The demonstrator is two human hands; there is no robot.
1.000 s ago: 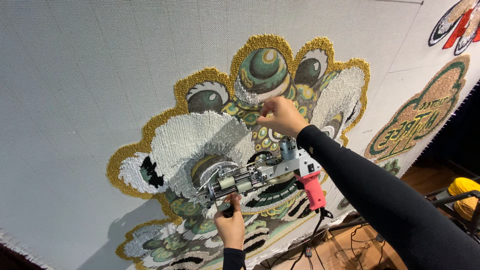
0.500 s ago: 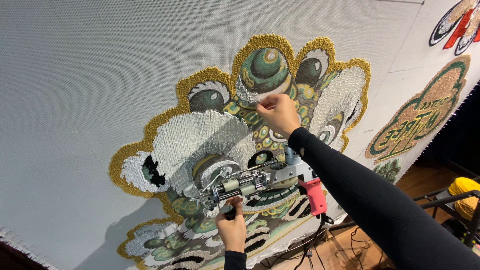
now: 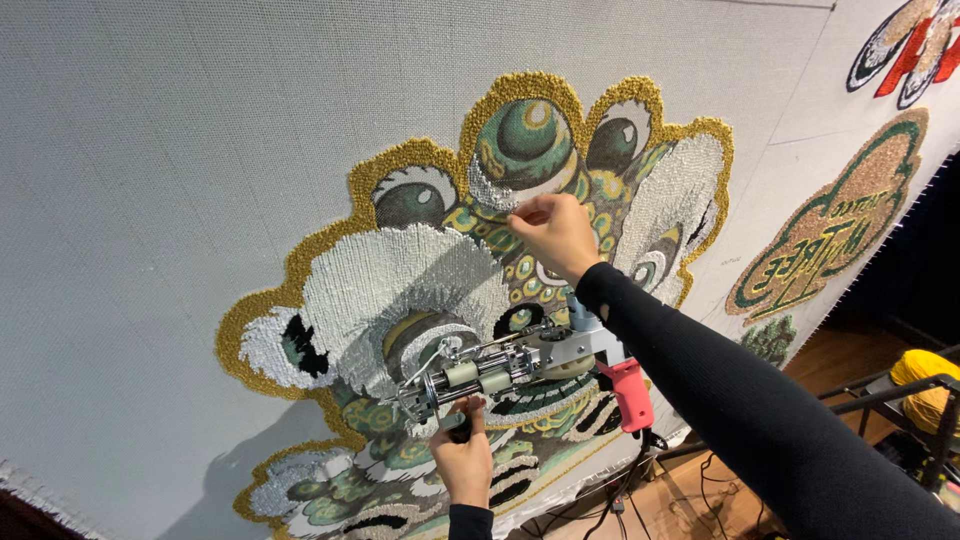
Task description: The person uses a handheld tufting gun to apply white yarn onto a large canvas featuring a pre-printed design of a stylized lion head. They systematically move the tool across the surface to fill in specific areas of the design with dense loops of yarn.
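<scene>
Two hands busy: left hand (image 3: 463, 462) grips the tufting gun (image 3: 520, 365), metal body, pink handle, held against the tufted lion rug (image 3: 400, 290). Right hand (image 3: 555, 232) pinches yarn at its green-gold face.

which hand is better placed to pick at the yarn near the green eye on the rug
Right. The right hand already pinches at the tufted design just below the green eye; the left hand is lower, holding the tufting gun.

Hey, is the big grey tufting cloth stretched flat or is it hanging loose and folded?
Stretched flat: the grey cloth shows no folds or sags around the tufted design, where the right hand pinches.
</scene>
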